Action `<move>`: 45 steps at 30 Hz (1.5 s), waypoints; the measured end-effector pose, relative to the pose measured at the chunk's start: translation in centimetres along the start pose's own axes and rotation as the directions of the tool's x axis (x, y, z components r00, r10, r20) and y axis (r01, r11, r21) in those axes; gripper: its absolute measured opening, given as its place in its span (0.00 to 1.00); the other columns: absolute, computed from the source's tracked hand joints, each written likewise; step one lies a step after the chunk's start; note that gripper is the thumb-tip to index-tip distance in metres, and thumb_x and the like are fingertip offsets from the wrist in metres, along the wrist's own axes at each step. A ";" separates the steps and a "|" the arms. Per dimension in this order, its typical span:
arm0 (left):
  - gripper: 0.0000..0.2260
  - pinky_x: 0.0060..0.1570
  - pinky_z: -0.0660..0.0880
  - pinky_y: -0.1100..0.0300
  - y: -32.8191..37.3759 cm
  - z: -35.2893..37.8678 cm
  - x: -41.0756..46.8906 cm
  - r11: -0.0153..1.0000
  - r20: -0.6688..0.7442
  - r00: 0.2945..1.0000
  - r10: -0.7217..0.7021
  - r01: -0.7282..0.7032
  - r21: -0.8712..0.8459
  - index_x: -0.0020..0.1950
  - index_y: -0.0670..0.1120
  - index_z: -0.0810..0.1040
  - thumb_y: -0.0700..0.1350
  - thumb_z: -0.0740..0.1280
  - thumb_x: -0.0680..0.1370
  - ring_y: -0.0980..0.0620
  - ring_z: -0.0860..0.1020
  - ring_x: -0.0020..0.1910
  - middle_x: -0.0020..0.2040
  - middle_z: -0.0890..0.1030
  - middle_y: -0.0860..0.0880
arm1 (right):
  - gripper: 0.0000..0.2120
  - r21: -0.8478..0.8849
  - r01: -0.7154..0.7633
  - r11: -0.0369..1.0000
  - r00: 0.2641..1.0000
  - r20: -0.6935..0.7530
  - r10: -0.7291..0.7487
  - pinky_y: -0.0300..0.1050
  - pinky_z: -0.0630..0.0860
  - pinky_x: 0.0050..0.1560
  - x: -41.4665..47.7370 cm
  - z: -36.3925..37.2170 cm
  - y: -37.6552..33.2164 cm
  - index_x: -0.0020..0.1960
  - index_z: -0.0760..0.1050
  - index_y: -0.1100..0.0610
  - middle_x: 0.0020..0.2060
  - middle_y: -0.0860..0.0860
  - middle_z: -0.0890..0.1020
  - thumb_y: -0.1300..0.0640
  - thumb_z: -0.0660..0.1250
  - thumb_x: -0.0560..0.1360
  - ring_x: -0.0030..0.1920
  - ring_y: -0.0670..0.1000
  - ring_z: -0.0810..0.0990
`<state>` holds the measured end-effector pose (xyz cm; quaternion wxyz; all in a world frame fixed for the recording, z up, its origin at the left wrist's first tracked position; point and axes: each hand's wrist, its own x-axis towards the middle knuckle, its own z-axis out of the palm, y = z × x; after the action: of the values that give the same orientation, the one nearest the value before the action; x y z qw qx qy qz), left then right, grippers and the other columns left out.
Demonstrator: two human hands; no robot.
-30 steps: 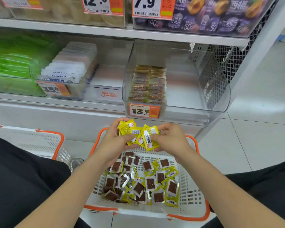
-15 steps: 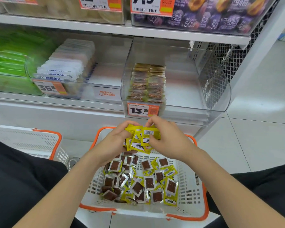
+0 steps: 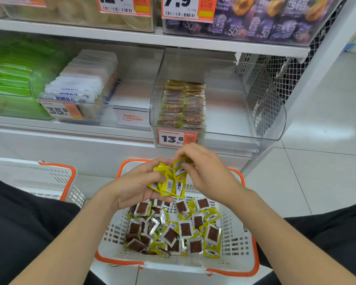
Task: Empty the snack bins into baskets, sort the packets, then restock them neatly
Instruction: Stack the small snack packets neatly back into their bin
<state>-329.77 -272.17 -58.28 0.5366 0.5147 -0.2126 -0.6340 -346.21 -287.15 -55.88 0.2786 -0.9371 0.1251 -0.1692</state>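
My left hand [image 3: 138,186] holds a fanned bunch of yellow snack packets [image 3: 171,185] above the white basket with orange handles [image 3: 240,241]. My right hand [image 3: 206,171] pinches the top packet of that bunch. Several more yellow and brown-window packets [image 3: 179,231] lie loose in the basket. Straight ahead on the shelf stands a clear bin [image 3: 245,112] with two neat rows of the same packets [image 3: 183,103] at its left side; the bin's right part is bare.
A second white basket [image 3: 33,177] sits on the floor at left. Neighbouring clear bins hold white packets [image 3: 82,83] and green packets [image 3: 10,79]. Price tags hang on the bin fronts. Tiled floor [image 3: 321,161] stretches right of the shelf post.
Both hands have regrouped the yellow packets; the right hand has lifted toward the top of the bunch and now pinches a single packet. The view has drifted slightly.
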 end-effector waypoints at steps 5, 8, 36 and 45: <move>0.21 0.55 0.82 0.35 -0.2 1.1 0.7 0.996 -0.130 0.989 0.074 -0.067 0.057 0.67 0.46 0.77 0.26 0.60 0.80 0.36 0.85 0.54 0.61 0.83 0.38 | 0.13 0.211 -0.332 0.919 0.917 -0.156 0.367 0.51 0.79 0.48 0.1 -0.3 -0.3 0.55 0.72 0.44 0.46 0.40 0.81 0.61 0.70 0.80 0.46 0.45 0.82; 0.20 0.62 0.75 0.27 -0.6 1.5 1.1 0.987 -0.244 0.959 0.145 -0.123 0.102 0.65 0.49 0.77 0.28 0.61 0.80 0.33 0.85 0.54 0.58 0.86 0.41 | 0.12 0.499 -0.433 0.750 0.761 -0.244 0.601 0.55 0.82 0.48 -0.1 0.5 -1.2 0.59 0.73 0.47 0.47 0.46 0.84 0.60 0.69 0.80 0.44 0.48 0.84; 0.06 0.53 0.78 0.54 -1.3 3.3 1.1 0.763 -0.350 0.731 0.586 -0.352 0.543 0.61 0.54 0.80 0.47 0.65 0.86 0.51 0.82 0.52 0.55 0.84 0.54 | 0.07 0.418 -0.696 0.584 0.651 0.024 0.759 0.58 0.85 0.48 -0.9 -0.1 -1.2 0.45 0.81 0.54 0.43 0.53 0.86 0.55 0.72 0.81 0.36 0.53 0.85; 0.10 0.58 0.78 0.50 -2.5 4.4 1.9 0.752 -0.390 0.672 0.630 -0.402 0.522 0.66 0.57 0.75 0.45 0.62 0.87 0.52 0.80 0.58 0.59 0.81 0.57 | 0.13 0.380 -0.634 0.673 0.731 0.009 0.683 0.47 0.82 0.35 -1.5 1.7 -2.3 0.64 0.77 0.45 0.35 0.52 0.85 0.55 0.66 0.81 0.34 0.52 0.86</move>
<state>-334.65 -274.25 -59.47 0.6190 0.6852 -0.3133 -0.2217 -346.54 -283.98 -56.33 0.4771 -0.7478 0.4403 -0.1392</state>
